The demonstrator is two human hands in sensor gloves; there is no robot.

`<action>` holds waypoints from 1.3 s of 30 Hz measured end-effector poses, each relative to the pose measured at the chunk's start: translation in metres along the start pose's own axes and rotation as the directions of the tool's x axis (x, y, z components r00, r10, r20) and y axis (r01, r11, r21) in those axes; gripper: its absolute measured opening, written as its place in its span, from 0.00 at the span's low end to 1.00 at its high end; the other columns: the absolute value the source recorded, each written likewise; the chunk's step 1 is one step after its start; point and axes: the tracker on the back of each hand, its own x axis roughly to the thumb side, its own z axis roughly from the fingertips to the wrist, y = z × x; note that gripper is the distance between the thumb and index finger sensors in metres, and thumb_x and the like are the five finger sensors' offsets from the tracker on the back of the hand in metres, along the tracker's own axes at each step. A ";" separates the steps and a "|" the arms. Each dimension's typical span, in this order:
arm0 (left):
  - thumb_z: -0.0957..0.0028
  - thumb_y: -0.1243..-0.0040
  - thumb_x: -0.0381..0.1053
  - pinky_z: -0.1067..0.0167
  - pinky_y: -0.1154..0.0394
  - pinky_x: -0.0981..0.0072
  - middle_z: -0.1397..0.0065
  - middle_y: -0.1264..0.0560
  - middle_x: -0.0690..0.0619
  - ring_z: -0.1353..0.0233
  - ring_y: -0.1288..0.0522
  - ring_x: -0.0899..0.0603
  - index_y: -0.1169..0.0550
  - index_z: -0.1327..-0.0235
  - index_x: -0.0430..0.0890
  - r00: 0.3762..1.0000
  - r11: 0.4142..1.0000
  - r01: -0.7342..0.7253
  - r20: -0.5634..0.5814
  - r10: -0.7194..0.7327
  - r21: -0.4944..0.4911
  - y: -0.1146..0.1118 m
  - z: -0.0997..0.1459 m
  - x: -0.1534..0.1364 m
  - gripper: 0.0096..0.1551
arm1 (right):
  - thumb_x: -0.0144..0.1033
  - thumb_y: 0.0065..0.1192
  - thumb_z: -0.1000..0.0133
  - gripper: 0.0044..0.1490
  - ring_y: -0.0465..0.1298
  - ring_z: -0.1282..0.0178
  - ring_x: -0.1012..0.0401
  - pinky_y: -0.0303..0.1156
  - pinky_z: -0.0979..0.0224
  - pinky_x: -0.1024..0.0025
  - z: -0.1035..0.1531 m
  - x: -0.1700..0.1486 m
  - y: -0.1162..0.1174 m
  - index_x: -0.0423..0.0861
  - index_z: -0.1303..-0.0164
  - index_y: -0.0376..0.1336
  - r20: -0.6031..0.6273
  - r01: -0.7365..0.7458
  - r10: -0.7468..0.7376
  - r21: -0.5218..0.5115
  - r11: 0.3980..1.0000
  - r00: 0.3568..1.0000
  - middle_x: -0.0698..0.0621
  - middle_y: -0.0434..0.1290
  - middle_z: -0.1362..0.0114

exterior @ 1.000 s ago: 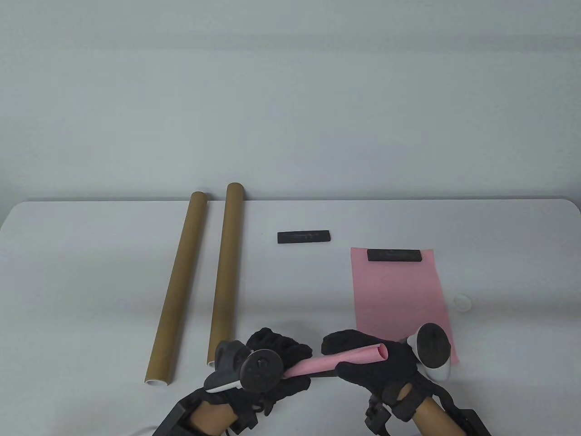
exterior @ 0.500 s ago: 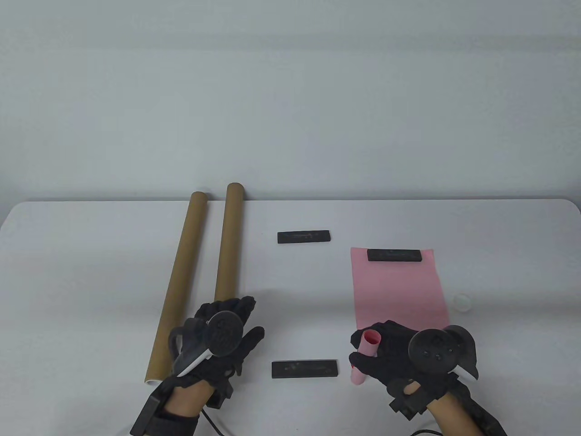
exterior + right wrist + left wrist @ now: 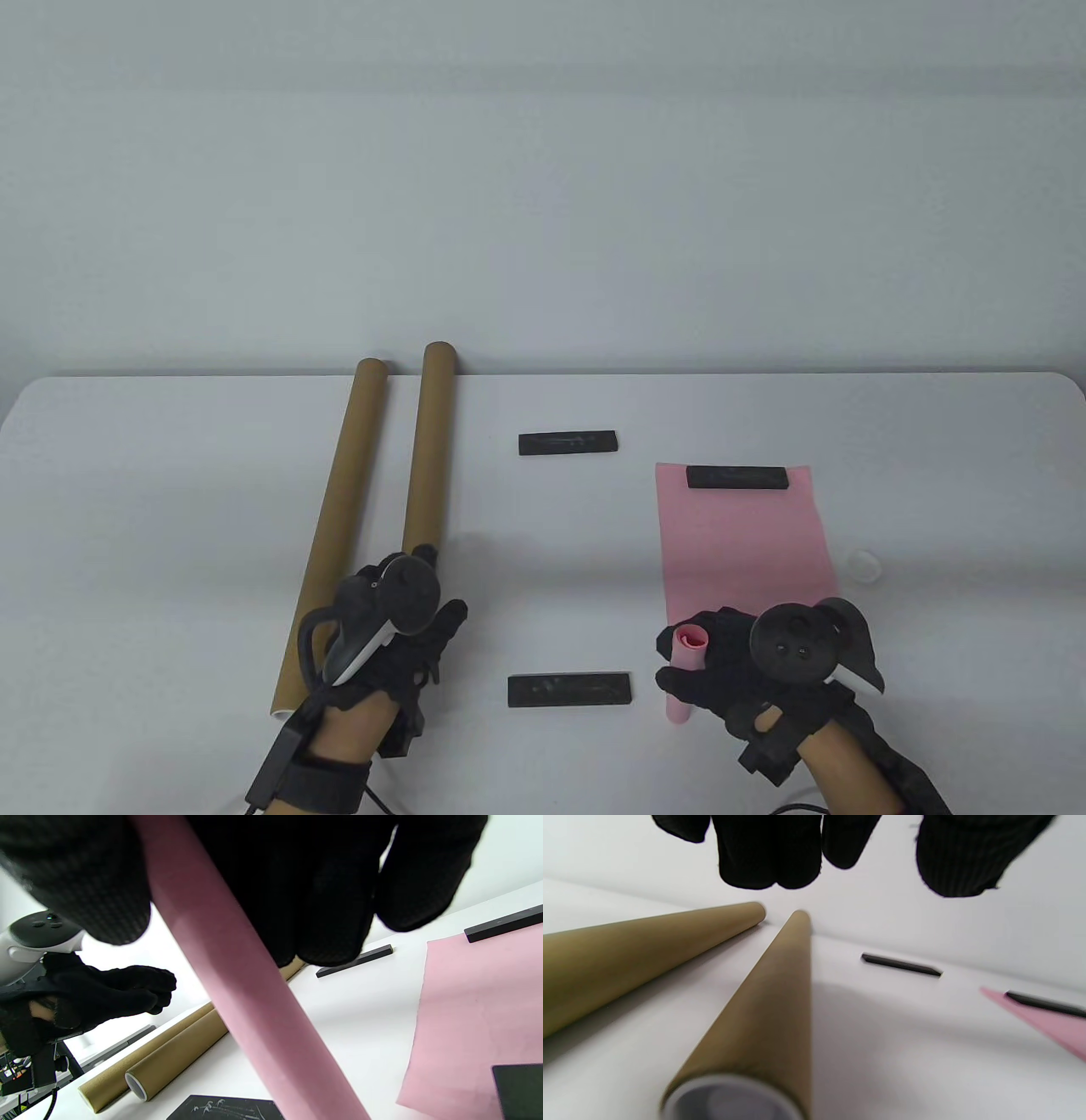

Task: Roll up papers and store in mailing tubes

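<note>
Where pale wall meets it, white table (image 3: 127,509) ends.

1. The left hand (image 3: 399,637) hovers low over the counter (image 3: 170,509), palm down, its gloved fingers (image 3: 772,853) spread loosely and gripping nothing, the tracker strapped across its back.
2. The right hand (image 3: 747,671) is raised off the counter, its fingers (image 3: 339,899) curled around the rolled pink paper (image 3: 237,971), which stands tilted.
</note>
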 end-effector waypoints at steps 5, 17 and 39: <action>0.59 0.42 0.74 0.24 0.39 0.39 0.17 0.41 0.43 0.20 0.35 0.34 0.49 0.20 0.49 0.993 0.986 0.064 -0.093 -0.078 -0.152 -0.015 -0.022 0.007 0.60 | 0.60 0.76 0.50 0.36 0.85 0.44 0.44 0.78 0.39 0.38 -0.001 0.000 0.003 0.44 0.43 0.78 0.002 0.002 -0.002 0.024 1.000 1.000 0.44 0.84 0.42; 0.59 0.44 0.75 0.28 0.30 0.42 0.18 0.45 0.37 0.21 0.32 0.29 0.63 0.25 0.39 0.879 0.868 0.192 -0.313 -0.360 -0.458 -0.040 -0.091 0.033 0.70 | 0.60 0.75 0.50 0.36 0.86 0.45 0.44 0.78 0.39 0.38 0.002 -0.002 0.000 0.44 0.44 0.78 0.003 0.000 0.000 0.015 1.000 1.000 0.44 0.85 0.43; 0.55 0.33 0.58 0.40 0.13 0.48 0.27 0.37 0.36 0.36 0.17 0.37 0.56 0.26 0.38 0.875 0.924 0.060 -0.426 -0.231 -0.378 -0.020 -0.099 0.023 0.61 | 0.60 0.74 0.49 0.36 0.86 0.45 0.44 0.78 0.39 0.38 0.008 -0.001 -0.014 0.43 0.44 0.78 -0.014 0.026 -0.028 -0.117 0.993 1.000 0.44 0.85 0.43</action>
